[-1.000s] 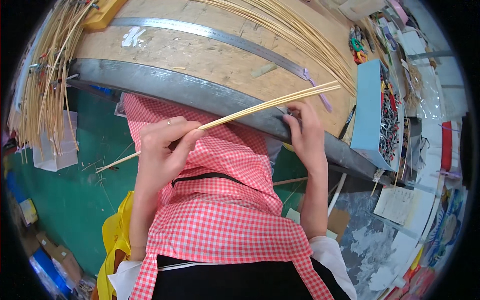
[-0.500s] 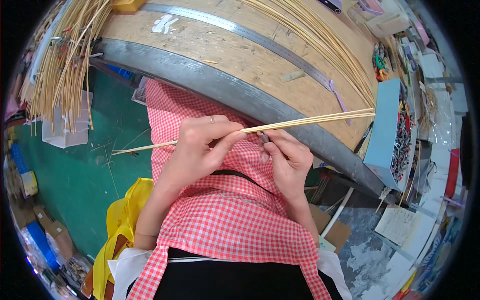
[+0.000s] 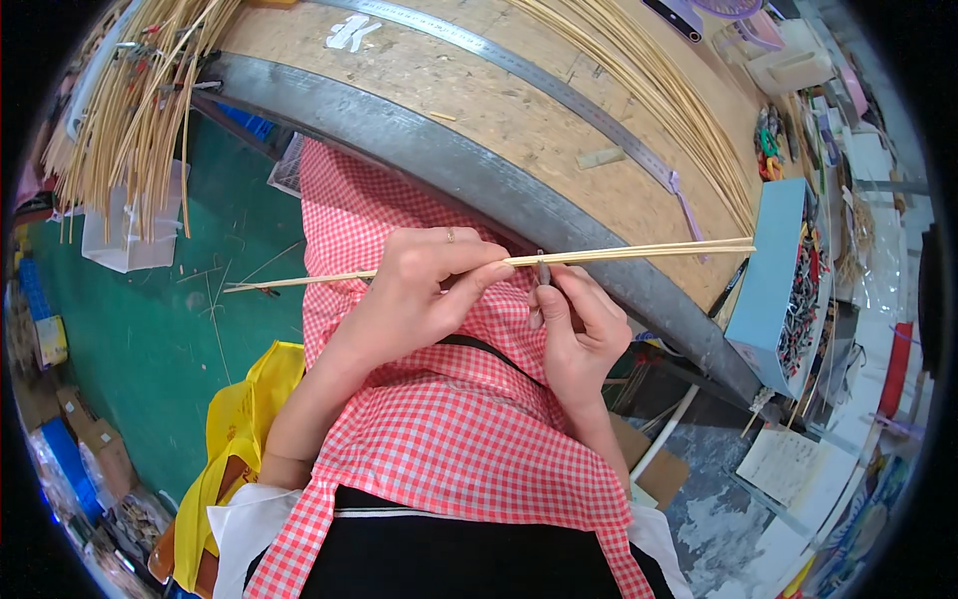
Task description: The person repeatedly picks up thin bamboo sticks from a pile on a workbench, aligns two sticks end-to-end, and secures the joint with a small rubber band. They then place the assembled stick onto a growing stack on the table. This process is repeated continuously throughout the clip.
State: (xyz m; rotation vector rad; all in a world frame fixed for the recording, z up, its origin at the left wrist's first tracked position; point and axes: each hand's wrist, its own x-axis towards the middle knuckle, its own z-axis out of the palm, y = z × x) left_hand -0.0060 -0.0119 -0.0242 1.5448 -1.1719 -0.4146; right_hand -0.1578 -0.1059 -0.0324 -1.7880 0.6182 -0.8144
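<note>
My left hand [image 3: 424, 290] pinches a few thin pale cane sticks [image 3: 639, 252] between thumb and fingers. The sticks run nearly level across my lap, with their right ends together over the bench edge. A small dark clip [image 3: 269, 292] sits near their left end. My right hand [image 3: 584, 324] is closed on a small grey metal clip [image 3: 543, 272], held upright with its tip at the sticks just right of my left fingertips. Whether its jaws grip the sticks I cannot tell.
A wooden bench [image 3: 399, 70] with a dark metal edge carries a long steel ruler [image 3: 519, 68] and a bundle of long canes [image 3: 639, 80]. A blue box [image 3: 766, 290] of small clips stands at the right. Clipped canes [image 3: 140, 120] hang at the upper left.
The clip in my right hand has risen and turned upright, its tip now up at the sticks. Both hands and the sticks have shifted slightly to the right in view.
</note>
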